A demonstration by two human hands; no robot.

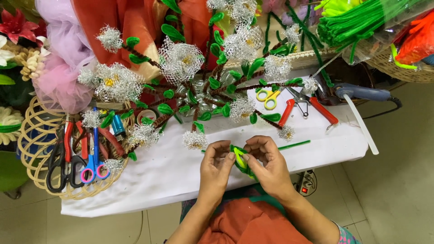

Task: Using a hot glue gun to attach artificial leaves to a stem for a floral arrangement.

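Pinching a green pipe-cleaner loop [239,159] between both hands just above the near edge of the white tabletop [172,176], close to the body, probably for close view and steady control. Left hand [216,163] curled, fingers [221,147] narrow and closed on the loop's left side, wrist straight, forearm rising from below. Right hand [267,165] mirrored, thumb and forefinger tight on the loop's right side, knuckles up, forearm angled in from lower right. Loop folded to a leaf shape, yellow-green inside, darker fuzzy green around; lower part hidden behind the hands.

Standing just beyond the hands: a wired tree [199,86] of brown branches, green leaves and silvery mesh flowers, apparently within reach for matching. A loose green stem [294,145] lying on the tabletop right of the hands. Yellow scissors [267,98] and red-handled pliers [307,107] farther back, a glue gun [361,93] at the right edge. Wicker basket [31,135] at left holding scissors [92,168] and other tools, well apart.
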